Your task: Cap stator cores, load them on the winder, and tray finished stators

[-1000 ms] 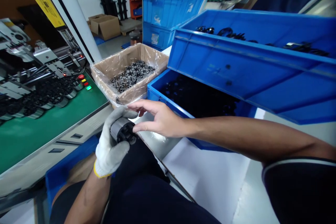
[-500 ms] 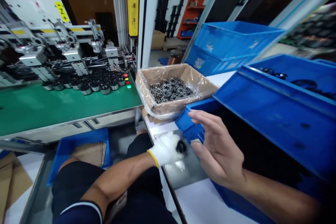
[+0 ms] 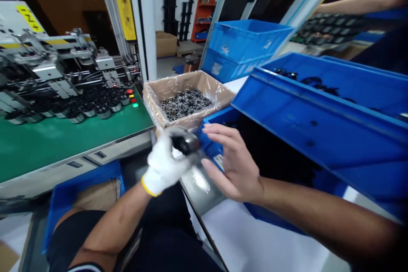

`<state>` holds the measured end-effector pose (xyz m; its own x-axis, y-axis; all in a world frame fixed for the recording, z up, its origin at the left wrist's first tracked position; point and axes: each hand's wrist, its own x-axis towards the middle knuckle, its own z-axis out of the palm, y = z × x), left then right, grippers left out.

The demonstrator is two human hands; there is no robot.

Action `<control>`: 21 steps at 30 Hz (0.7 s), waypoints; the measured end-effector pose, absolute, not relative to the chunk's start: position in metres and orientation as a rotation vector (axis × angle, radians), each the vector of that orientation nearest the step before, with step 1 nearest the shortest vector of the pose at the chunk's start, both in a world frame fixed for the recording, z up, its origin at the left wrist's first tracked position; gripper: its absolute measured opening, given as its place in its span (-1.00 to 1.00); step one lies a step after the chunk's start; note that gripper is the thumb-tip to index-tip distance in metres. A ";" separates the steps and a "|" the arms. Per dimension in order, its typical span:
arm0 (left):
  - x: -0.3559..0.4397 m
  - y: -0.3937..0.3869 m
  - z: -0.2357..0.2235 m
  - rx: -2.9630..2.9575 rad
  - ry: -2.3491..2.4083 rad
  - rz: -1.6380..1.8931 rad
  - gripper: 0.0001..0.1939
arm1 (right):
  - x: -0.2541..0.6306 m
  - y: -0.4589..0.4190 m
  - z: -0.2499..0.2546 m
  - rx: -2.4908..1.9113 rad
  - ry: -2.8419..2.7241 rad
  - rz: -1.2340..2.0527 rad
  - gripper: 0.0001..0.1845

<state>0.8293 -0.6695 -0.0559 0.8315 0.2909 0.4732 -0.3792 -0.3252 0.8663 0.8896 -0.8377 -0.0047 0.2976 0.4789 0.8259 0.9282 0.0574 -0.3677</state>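
My left hand (image 3: 164, 163), in a white glove with a yellow cuff, is closed around a small dark cylindrical metal part (image 3: 185, 142). It holds the part up in front of the cardboard box (image 3: 153, 93). My bare right hand (image 3: 234, 163) is open, fingers stretched out beside the part, over the near corner of the lower blue bin (image 3: 210, 146). The box is lined with clear plastic and holds several similar round metal parts (image 3: 185, 102).
A green-topped machine table (image 3: 63, 136) at left carries a row of round parts (image 3: 79, 108) and coloured buttons (image 3: 132, 97). Tilted blue bins (image 3: 302, 110) stand at right, more blue bins (image 3: 242, 46) behind. Another person's arm (image 3: 360, 2) shows at the top right. A blue crate (image 3: 79, 187) sits on the floor.
My gloved left hand has lifted the part and turned it toward the box. My right hand stays open beside it. The camera has swung slightly right.
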 end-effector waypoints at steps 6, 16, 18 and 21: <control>0.808 -0.651 -0.031 1.718 -0.164 0.849 -0.34 | 0.889 -0.828 -0.012 -1.707 -1.393 -0.539 -0.27; 0.796 -0.638 -0.010 1.996 -0.433 0.812 -0.29 | 0.889 -0.830 -0.013 -1.538 -1.489 -0.527 -0.63; 0.796 -0.630 -0.004 2.014 -0.571 0.815 -0.33 | 0.889 -0.831 -0.013 -1.511 -1.519 -0.504 -0.61; 0.794 -0.626 0.001 2.116 -0.670 0.831 -0.41 | 0.889 -0.832 -0.013 -1.495 -1.558 -0.483 -0.61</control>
